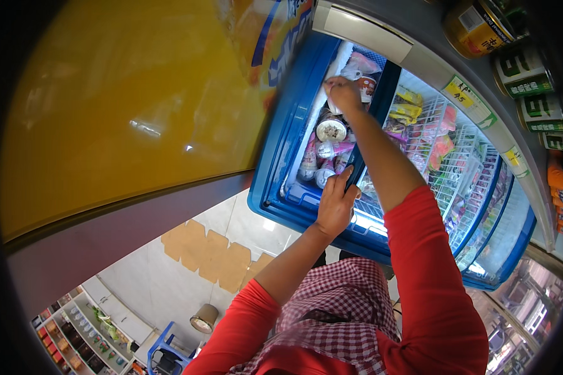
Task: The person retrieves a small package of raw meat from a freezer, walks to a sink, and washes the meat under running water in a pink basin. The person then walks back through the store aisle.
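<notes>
A blue chest freezer (281, 122) with a sliding lid lies in front of me, its left section uncovered. Deep in that section, my right hand (343, 93) reaches among ice cream tubs, beside a brown-and-white tub (367, 88); its fingers are partly hidden, and whether they grip anything is unclear. My left hand (339, 201) rests at the dark edge of the sliding lid (356, 176), near the freezer's front. Between the hands lie a round tub with a pale top (331, 130) and several wrapped ice cream cones (326, 174). Frost lines the inner wall.
A large yellow panel (136, 117) rises at the left. Above the freezer, a shelf edge with price tags (469, 101) carries cans (521, 70). Wire baskets (460, 164) hold packaged goods. Flattened cardboard (211, 253), a bin (204, 318) and a blue chair (169, 347) are on the floor.
</notes>
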Tool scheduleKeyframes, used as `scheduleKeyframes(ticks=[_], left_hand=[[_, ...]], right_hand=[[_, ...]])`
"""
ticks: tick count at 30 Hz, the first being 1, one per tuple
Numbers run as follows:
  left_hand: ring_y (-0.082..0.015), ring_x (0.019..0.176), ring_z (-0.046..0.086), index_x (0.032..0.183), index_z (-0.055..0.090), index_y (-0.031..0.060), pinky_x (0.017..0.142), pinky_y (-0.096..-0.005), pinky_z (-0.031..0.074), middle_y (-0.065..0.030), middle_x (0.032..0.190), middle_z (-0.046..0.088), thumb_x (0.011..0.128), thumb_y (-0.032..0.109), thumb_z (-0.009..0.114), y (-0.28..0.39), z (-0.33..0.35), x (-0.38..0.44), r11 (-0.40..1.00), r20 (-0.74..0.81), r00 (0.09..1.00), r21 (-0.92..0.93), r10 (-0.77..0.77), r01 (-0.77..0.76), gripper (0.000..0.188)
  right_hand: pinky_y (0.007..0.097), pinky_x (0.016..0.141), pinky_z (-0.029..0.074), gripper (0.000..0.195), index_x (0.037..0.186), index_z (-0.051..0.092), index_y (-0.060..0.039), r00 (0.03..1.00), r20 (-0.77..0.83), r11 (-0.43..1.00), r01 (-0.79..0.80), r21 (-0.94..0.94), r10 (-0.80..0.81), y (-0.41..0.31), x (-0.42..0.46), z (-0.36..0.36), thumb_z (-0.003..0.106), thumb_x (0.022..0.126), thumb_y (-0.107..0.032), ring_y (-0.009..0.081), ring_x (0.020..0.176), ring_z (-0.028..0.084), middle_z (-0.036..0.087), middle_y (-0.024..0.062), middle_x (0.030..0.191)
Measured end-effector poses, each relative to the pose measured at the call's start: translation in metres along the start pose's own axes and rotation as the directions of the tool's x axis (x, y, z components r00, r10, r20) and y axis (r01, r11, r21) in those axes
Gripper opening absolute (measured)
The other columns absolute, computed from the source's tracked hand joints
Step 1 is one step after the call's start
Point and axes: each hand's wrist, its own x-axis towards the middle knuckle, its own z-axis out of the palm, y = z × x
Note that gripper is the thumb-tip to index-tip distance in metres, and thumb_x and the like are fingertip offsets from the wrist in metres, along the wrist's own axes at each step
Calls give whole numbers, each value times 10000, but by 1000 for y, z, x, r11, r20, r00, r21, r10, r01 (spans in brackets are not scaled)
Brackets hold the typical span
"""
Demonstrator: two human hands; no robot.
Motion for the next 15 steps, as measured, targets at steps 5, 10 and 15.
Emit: scheduleKeyframes(ticks=[5,10,15], left_hand=[[-321,967,476,886,597,23,830,-374,428,-177,1229,477,665,-41,605,3,1,6,998,-12,999,-36,41,-42,230],[-362,951,467,1022,578,-7,837,-416,411,-206,1160,468,644,-45,594,-5,4,2,994,18,994,-30,107,-107,380],[-369,943,467,1002,574,-6,832,-421,411,-209,1153,465,618,-54,593,0,-2,7,993,1,994,-48,112,-112,387]], right_hand=[[295,583,476,165,888,668,-46,974,8,974,225,29,-225,10,-71,15,610,802,-174,152,608,605,632,88,662],[285,626,487,157,879,688,-44,728,686,986,96,-134,22,-36,-121,-2,574,799,-116,168,685,622,663,99,774],[297,657,490,213,940,691,-39,732,677,995,-11,-94,72,-59,-125,-23,537,805,-94,193,722,630,666,144,829]])
